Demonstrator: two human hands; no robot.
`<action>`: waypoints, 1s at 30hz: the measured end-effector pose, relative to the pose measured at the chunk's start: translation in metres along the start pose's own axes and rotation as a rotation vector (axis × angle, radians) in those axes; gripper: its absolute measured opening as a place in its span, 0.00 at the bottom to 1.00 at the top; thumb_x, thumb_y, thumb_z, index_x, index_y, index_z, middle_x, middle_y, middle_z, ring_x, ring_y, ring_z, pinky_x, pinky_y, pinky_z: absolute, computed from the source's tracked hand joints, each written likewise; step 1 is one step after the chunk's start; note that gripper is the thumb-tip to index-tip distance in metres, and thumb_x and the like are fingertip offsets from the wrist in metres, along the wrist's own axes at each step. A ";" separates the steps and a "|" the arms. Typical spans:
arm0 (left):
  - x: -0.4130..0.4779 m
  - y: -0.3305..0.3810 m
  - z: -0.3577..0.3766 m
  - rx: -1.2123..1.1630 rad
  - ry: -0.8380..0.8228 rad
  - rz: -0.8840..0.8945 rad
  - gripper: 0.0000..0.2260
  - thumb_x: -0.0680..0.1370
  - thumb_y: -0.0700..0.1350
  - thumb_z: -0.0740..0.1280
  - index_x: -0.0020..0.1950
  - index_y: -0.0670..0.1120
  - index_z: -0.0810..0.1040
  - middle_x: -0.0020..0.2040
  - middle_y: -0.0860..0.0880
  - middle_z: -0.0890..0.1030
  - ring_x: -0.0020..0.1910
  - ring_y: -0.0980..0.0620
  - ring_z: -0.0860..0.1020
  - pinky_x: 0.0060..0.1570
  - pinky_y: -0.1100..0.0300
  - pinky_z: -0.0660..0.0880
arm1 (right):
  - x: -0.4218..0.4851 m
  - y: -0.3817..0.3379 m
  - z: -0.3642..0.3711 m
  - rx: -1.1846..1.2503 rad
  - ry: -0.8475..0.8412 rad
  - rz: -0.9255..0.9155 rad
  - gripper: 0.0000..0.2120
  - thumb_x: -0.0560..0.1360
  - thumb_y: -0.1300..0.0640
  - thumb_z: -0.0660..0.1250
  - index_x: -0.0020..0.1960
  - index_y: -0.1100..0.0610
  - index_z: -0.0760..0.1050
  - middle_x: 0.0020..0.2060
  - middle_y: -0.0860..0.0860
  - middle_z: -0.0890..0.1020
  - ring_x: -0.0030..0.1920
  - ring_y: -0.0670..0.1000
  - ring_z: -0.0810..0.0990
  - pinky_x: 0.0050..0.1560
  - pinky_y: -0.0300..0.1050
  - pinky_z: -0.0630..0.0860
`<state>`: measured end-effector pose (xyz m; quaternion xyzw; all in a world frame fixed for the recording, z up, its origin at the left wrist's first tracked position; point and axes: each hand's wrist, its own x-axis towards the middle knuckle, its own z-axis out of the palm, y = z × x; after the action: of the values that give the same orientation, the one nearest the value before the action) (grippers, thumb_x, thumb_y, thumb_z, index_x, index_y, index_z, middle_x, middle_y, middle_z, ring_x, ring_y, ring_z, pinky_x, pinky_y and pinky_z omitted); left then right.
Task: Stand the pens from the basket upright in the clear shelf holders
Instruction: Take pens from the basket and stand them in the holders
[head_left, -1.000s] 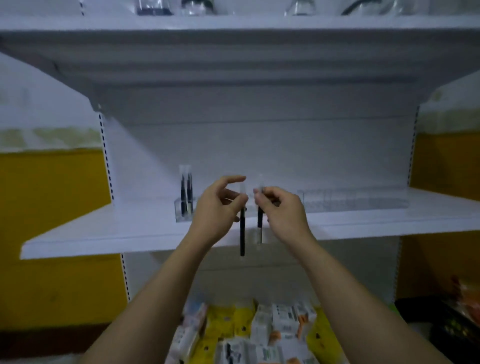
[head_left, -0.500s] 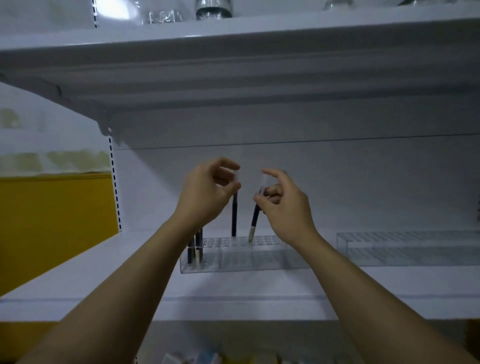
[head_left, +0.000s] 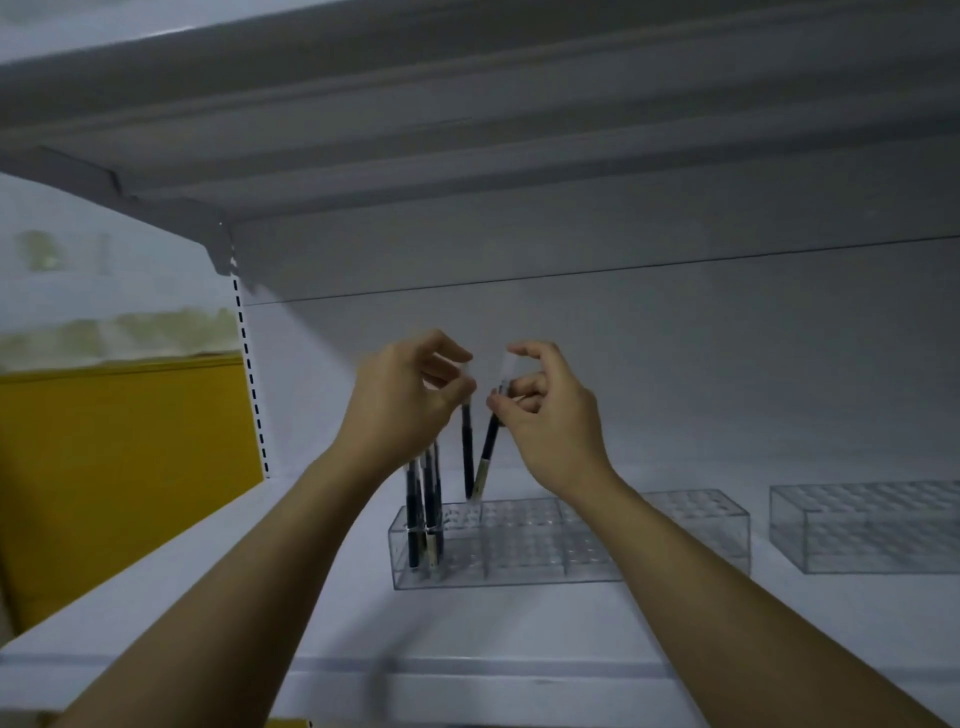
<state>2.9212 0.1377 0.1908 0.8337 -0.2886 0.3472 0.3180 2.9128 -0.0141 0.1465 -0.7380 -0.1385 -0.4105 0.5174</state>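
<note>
My left hand (head_left: 408, 402) pinches the clear top of a dark pen (head_left: 467, 452) that hangs straight down. My right hand (head_left: 545, 415) pinches a second dark pen (head_left: 485, 457), tilted so its pale tip leans left. Both tips meet just above the back row of a clear holder (head_left: 519, 551) with a grid of holes on the white shelf (head_left: 208, 597). Several dark pens (head_left: 423, 514) stand upright in the holder's left end, partly hidden behind my left wrist. The basket is out of view.
A second clear holder (head_left: 696, 525) sits behind my right forearm, and a third (head_left: 862, 525) stands further right. The shelf above (head_left: 467, 130) hangs low overhead. A yellow wall (head_left: 119, 467) lies left of the perforated upright (head_left: 252, 374).
The view has moved up and closer to the shelf. Both hands have carried their pens from below the shelf edge to just above the left holder.
</note>
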 end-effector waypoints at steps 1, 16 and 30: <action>-0.001 -0.002 0.000 0.004 0.007 -0.002 0.08 0.74 0.50 0.71 0.52 0.53 0.78 0.42 0.59 0.80 0.41 0.68 0.76 0.46 0.67 0.74 | 0.001 0.002 0.002 0.006 0.006 0.007 0.20 0.74 0.59 0.72 0.62 0.49 0.71 0.37 0.48 0.80 0.34 0.42 0.78 0.41 0.36 0.78; -0.005 -0.015 -0.007 -0.039 0.081 -0.051 0.07 0.75 0.49 0.71 0.52 0.54 0.78 0.42 0.60 0.78 0.41 0.68 0.74 0.41 0.73 0.63 | 0.000 0.000 0.012 -0.048 0.013 -0.002 0.19 0.75 0.59 0.71 0.63 0.49 0.71 0.37 0.46 0.79 0.33 0.41 0.76 0.40 0.34 0.77; -0.014 -0.026 0.002 0.056 -0.141 -0.152 0.03 0.75 0.51 0.70 0.45 0.56 0.77 0.48 0.57 0.78 0.54 0.54 0.77 0.61 0.46 0.72 | -0.035 0.003 0.016 -0.393 -0.368 0.006 0.25 0.79 0.53 0.64 0.72 0.38 0.59 0.44 0.41 0.78 0.41 0.45 0.80 0.48 0.46 0.80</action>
<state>2.9318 0.1560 0.1705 0.8842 -0.2364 0.2703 0.2988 2.9002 0.0062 0.1169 -0.8869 -0.1457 -0.2869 0.3316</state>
